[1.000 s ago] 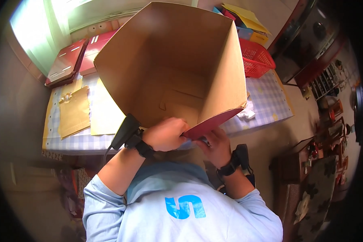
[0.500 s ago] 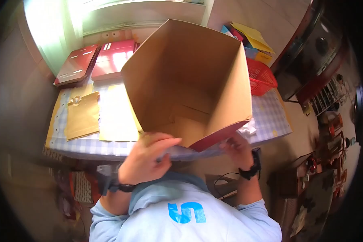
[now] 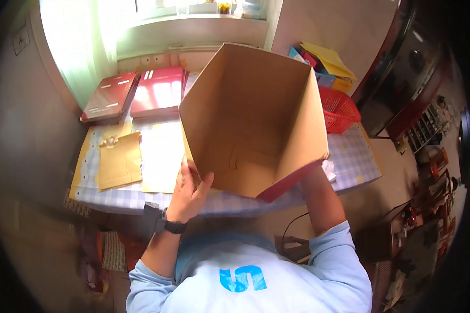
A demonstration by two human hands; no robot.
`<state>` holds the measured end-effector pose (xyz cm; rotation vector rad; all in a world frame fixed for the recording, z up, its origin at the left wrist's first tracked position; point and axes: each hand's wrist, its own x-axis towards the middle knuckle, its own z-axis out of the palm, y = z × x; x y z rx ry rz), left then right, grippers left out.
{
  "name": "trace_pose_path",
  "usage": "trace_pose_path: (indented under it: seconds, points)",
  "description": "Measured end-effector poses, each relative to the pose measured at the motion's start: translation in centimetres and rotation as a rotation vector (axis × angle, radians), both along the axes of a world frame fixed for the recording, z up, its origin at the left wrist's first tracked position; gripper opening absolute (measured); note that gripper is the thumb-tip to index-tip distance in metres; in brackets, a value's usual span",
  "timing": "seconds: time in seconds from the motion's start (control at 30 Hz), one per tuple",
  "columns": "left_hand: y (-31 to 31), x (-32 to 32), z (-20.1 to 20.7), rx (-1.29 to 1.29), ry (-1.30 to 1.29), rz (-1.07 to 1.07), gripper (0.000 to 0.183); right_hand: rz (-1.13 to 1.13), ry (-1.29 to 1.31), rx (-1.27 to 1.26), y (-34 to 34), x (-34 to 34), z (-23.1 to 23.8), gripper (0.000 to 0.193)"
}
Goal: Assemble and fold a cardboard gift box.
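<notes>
A big open cardboard box (image 3: 256,120), plain brown inside with dark red showing on its lower outer side, stands tilted on the table with its mouth toward me. My left hand (image 3: 189,192) is against the box's lower left wall, thumb raised and fingers pressed along the outside. On the other side my right forearm (image 3: 324,201) reaches under the box's right wall, which hides the right hand and its fingers. Crumpled white material (image 3: 329,169) lies beside that wall.
A checked tablecloth (image 3: 224,204) covers the table. Red folders (image 3: 158,91) and a dark red case (image 3: 111,96) lie at the back left, with a brown paper envelope (image 3: 120,163) and a pale sheet (image 3: 159,156) nearer. A red basket (image 3: 341,109) stands right.
My left hand has moved up against the box's left wall. My right hand has slid behind the right wall, out of sight. The box has turned slightly, and the whole view has shifted.
</notes>
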<state>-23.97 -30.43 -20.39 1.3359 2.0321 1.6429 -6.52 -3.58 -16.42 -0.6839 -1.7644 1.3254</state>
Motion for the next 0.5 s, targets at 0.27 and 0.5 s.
trace_pose_path:
  seconds: [0.27,0.5]
  points:
    - [-0.5,0.8,1.3,0.351,-0.32,-0.188,0.051,-0.031,-0.002,-0.026,0.4,0.2,-1.4,0.039]
    - [0.2,1.0,2.2,0.499,-0.311,-0.39,0.056,-0.063,0.022,-0.008,0.0,2.5,-0.6,0.041]
